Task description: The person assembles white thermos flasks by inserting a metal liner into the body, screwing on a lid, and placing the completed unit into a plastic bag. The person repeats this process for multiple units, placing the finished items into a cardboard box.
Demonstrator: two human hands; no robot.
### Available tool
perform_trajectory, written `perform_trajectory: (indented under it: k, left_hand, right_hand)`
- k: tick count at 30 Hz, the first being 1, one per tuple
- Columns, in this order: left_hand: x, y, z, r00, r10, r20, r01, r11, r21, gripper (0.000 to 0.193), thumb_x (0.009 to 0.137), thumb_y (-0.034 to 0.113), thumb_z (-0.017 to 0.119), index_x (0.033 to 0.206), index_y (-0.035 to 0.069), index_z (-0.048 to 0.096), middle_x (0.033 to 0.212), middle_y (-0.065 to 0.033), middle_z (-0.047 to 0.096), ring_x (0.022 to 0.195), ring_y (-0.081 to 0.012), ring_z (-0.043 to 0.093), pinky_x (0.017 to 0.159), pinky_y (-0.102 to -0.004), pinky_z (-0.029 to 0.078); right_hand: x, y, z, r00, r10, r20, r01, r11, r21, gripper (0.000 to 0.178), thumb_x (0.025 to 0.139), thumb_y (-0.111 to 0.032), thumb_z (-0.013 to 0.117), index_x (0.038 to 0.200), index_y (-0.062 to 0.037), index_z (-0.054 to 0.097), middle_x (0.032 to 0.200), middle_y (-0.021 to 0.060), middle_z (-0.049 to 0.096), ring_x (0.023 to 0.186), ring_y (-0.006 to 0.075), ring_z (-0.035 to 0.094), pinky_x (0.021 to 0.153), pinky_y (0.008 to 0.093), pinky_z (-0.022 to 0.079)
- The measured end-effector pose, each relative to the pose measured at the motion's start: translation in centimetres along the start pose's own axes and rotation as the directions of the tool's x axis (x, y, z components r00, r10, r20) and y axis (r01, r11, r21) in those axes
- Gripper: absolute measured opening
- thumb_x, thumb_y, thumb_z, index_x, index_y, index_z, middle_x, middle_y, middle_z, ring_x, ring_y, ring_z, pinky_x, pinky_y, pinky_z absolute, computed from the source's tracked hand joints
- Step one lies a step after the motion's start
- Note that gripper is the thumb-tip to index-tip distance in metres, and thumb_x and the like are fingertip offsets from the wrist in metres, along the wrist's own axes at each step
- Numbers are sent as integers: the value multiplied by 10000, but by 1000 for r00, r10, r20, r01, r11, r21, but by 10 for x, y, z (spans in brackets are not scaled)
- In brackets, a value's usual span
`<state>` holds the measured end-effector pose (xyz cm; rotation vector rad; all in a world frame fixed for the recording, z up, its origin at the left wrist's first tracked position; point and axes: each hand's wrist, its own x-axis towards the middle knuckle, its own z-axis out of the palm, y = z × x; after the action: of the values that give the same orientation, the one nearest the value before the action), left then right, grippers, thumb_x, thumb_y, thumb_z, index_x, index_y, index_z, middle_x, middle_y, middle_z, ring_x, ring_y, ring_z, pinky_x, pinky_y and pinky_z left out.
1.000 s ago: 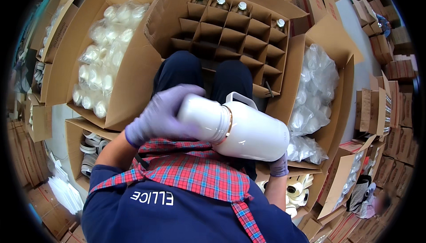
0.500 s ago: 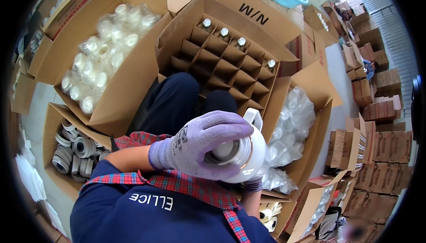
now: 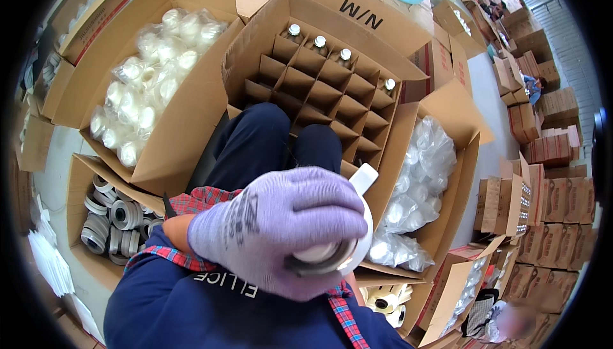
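A white jug (image 3: 365, 237) with a side handle (image 3: 364, 178) is held in front of my chest, its mouth tipped toward me. My left hand (image 3: 287, 228), in a lilac knit glove, curls over that mouth. Its fingers close around a grey-and-white ring piece (image 3: 322, 256) at the jug's neck; the glove covers much of the ring and neck. My right hand is hidden behind the jug, and only a bit of its forearm (image 3: 350, 280) shows.
At lower left, a carton holds grey-white rings (image 3: 124, 215). Bagged white parts (image 3: 150, 87) fill a carton at upper left. Ahead is a divided carton (image 3: 319, 84) with several white-capped bottles. Bagged clear parts (image 3: 415, 189) lie at right, above cream pieces (image 3: 386, 301).
My left hand has turned over the jug's mouth and now covers more of it. The handle sits slightly lower. My right glove, partly visible under the jug before, is now out of sight.
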<state>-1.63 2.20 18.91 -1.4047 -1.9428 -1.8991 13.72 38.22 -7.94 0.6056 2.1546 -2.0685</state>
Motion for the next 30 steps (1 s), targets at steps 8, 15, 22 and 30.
perform_trajectory:
  k: [8, 15, 22, 30]
  left_hand:
    - [-6, -13, 27, 945, 293, 146, -272, 950, -151, 282, 760, 198, 759, 997, 52, 714, 1099, -138, 662, 1049, -328, 654, 902, -427, 570]
    - [-89, -133, 27, 752, -491, 439, 138, 769, 624, 894, 549, 365, 895, 1306, 46, 542, 1184, -194, 618, 1147, -403, 590, 1114, -548, 349]
    - [-110, -118, -31, 761, -614, -211, 556, 784, -276, 834, 733, 244, 821, 1439, 10, 444, 1329, -143, 589, 1178, -275, 627, 1042, -425, 488]
    - [-146, -141, 49, 693, -715, -88, 595, 636, -491, 880, 925, 385, 691, 1562, 3, 218, 1462, -161, 452, 1352, -227, 448, 1139, -364, 352]
  right_hand:
    - [-10, -15, -29, 995, 94, 23, -97, 984, 148, 455, 1008, -242, 503, 1419, -49, 481, 1343, 149, 594, 1185, 308, 622, 976, 451, 542]
    - [3, -6, -65, 975, 149, 163, -216, 798, 562, 454, 1037, -263, 462, 1437, -49, 462, 1362, 152, 584, 1199, 310, 616, 989, 458, 541]
    - [-2, 34, -47, 971, 128, 204, -237, 652, 720, 475, 1059, -289, 443, 1471, -52, 425, 1399, 147, 560, 1236, 307, 592, 1024, 469, 521]
    - [-51, 29, -12, 981, -98, -165, 80, 990, -113, 511, 951, -289, 647, 1363, -7, 538, 1272, 111, 637, 1130, 259, 633, 989, 401, 501]
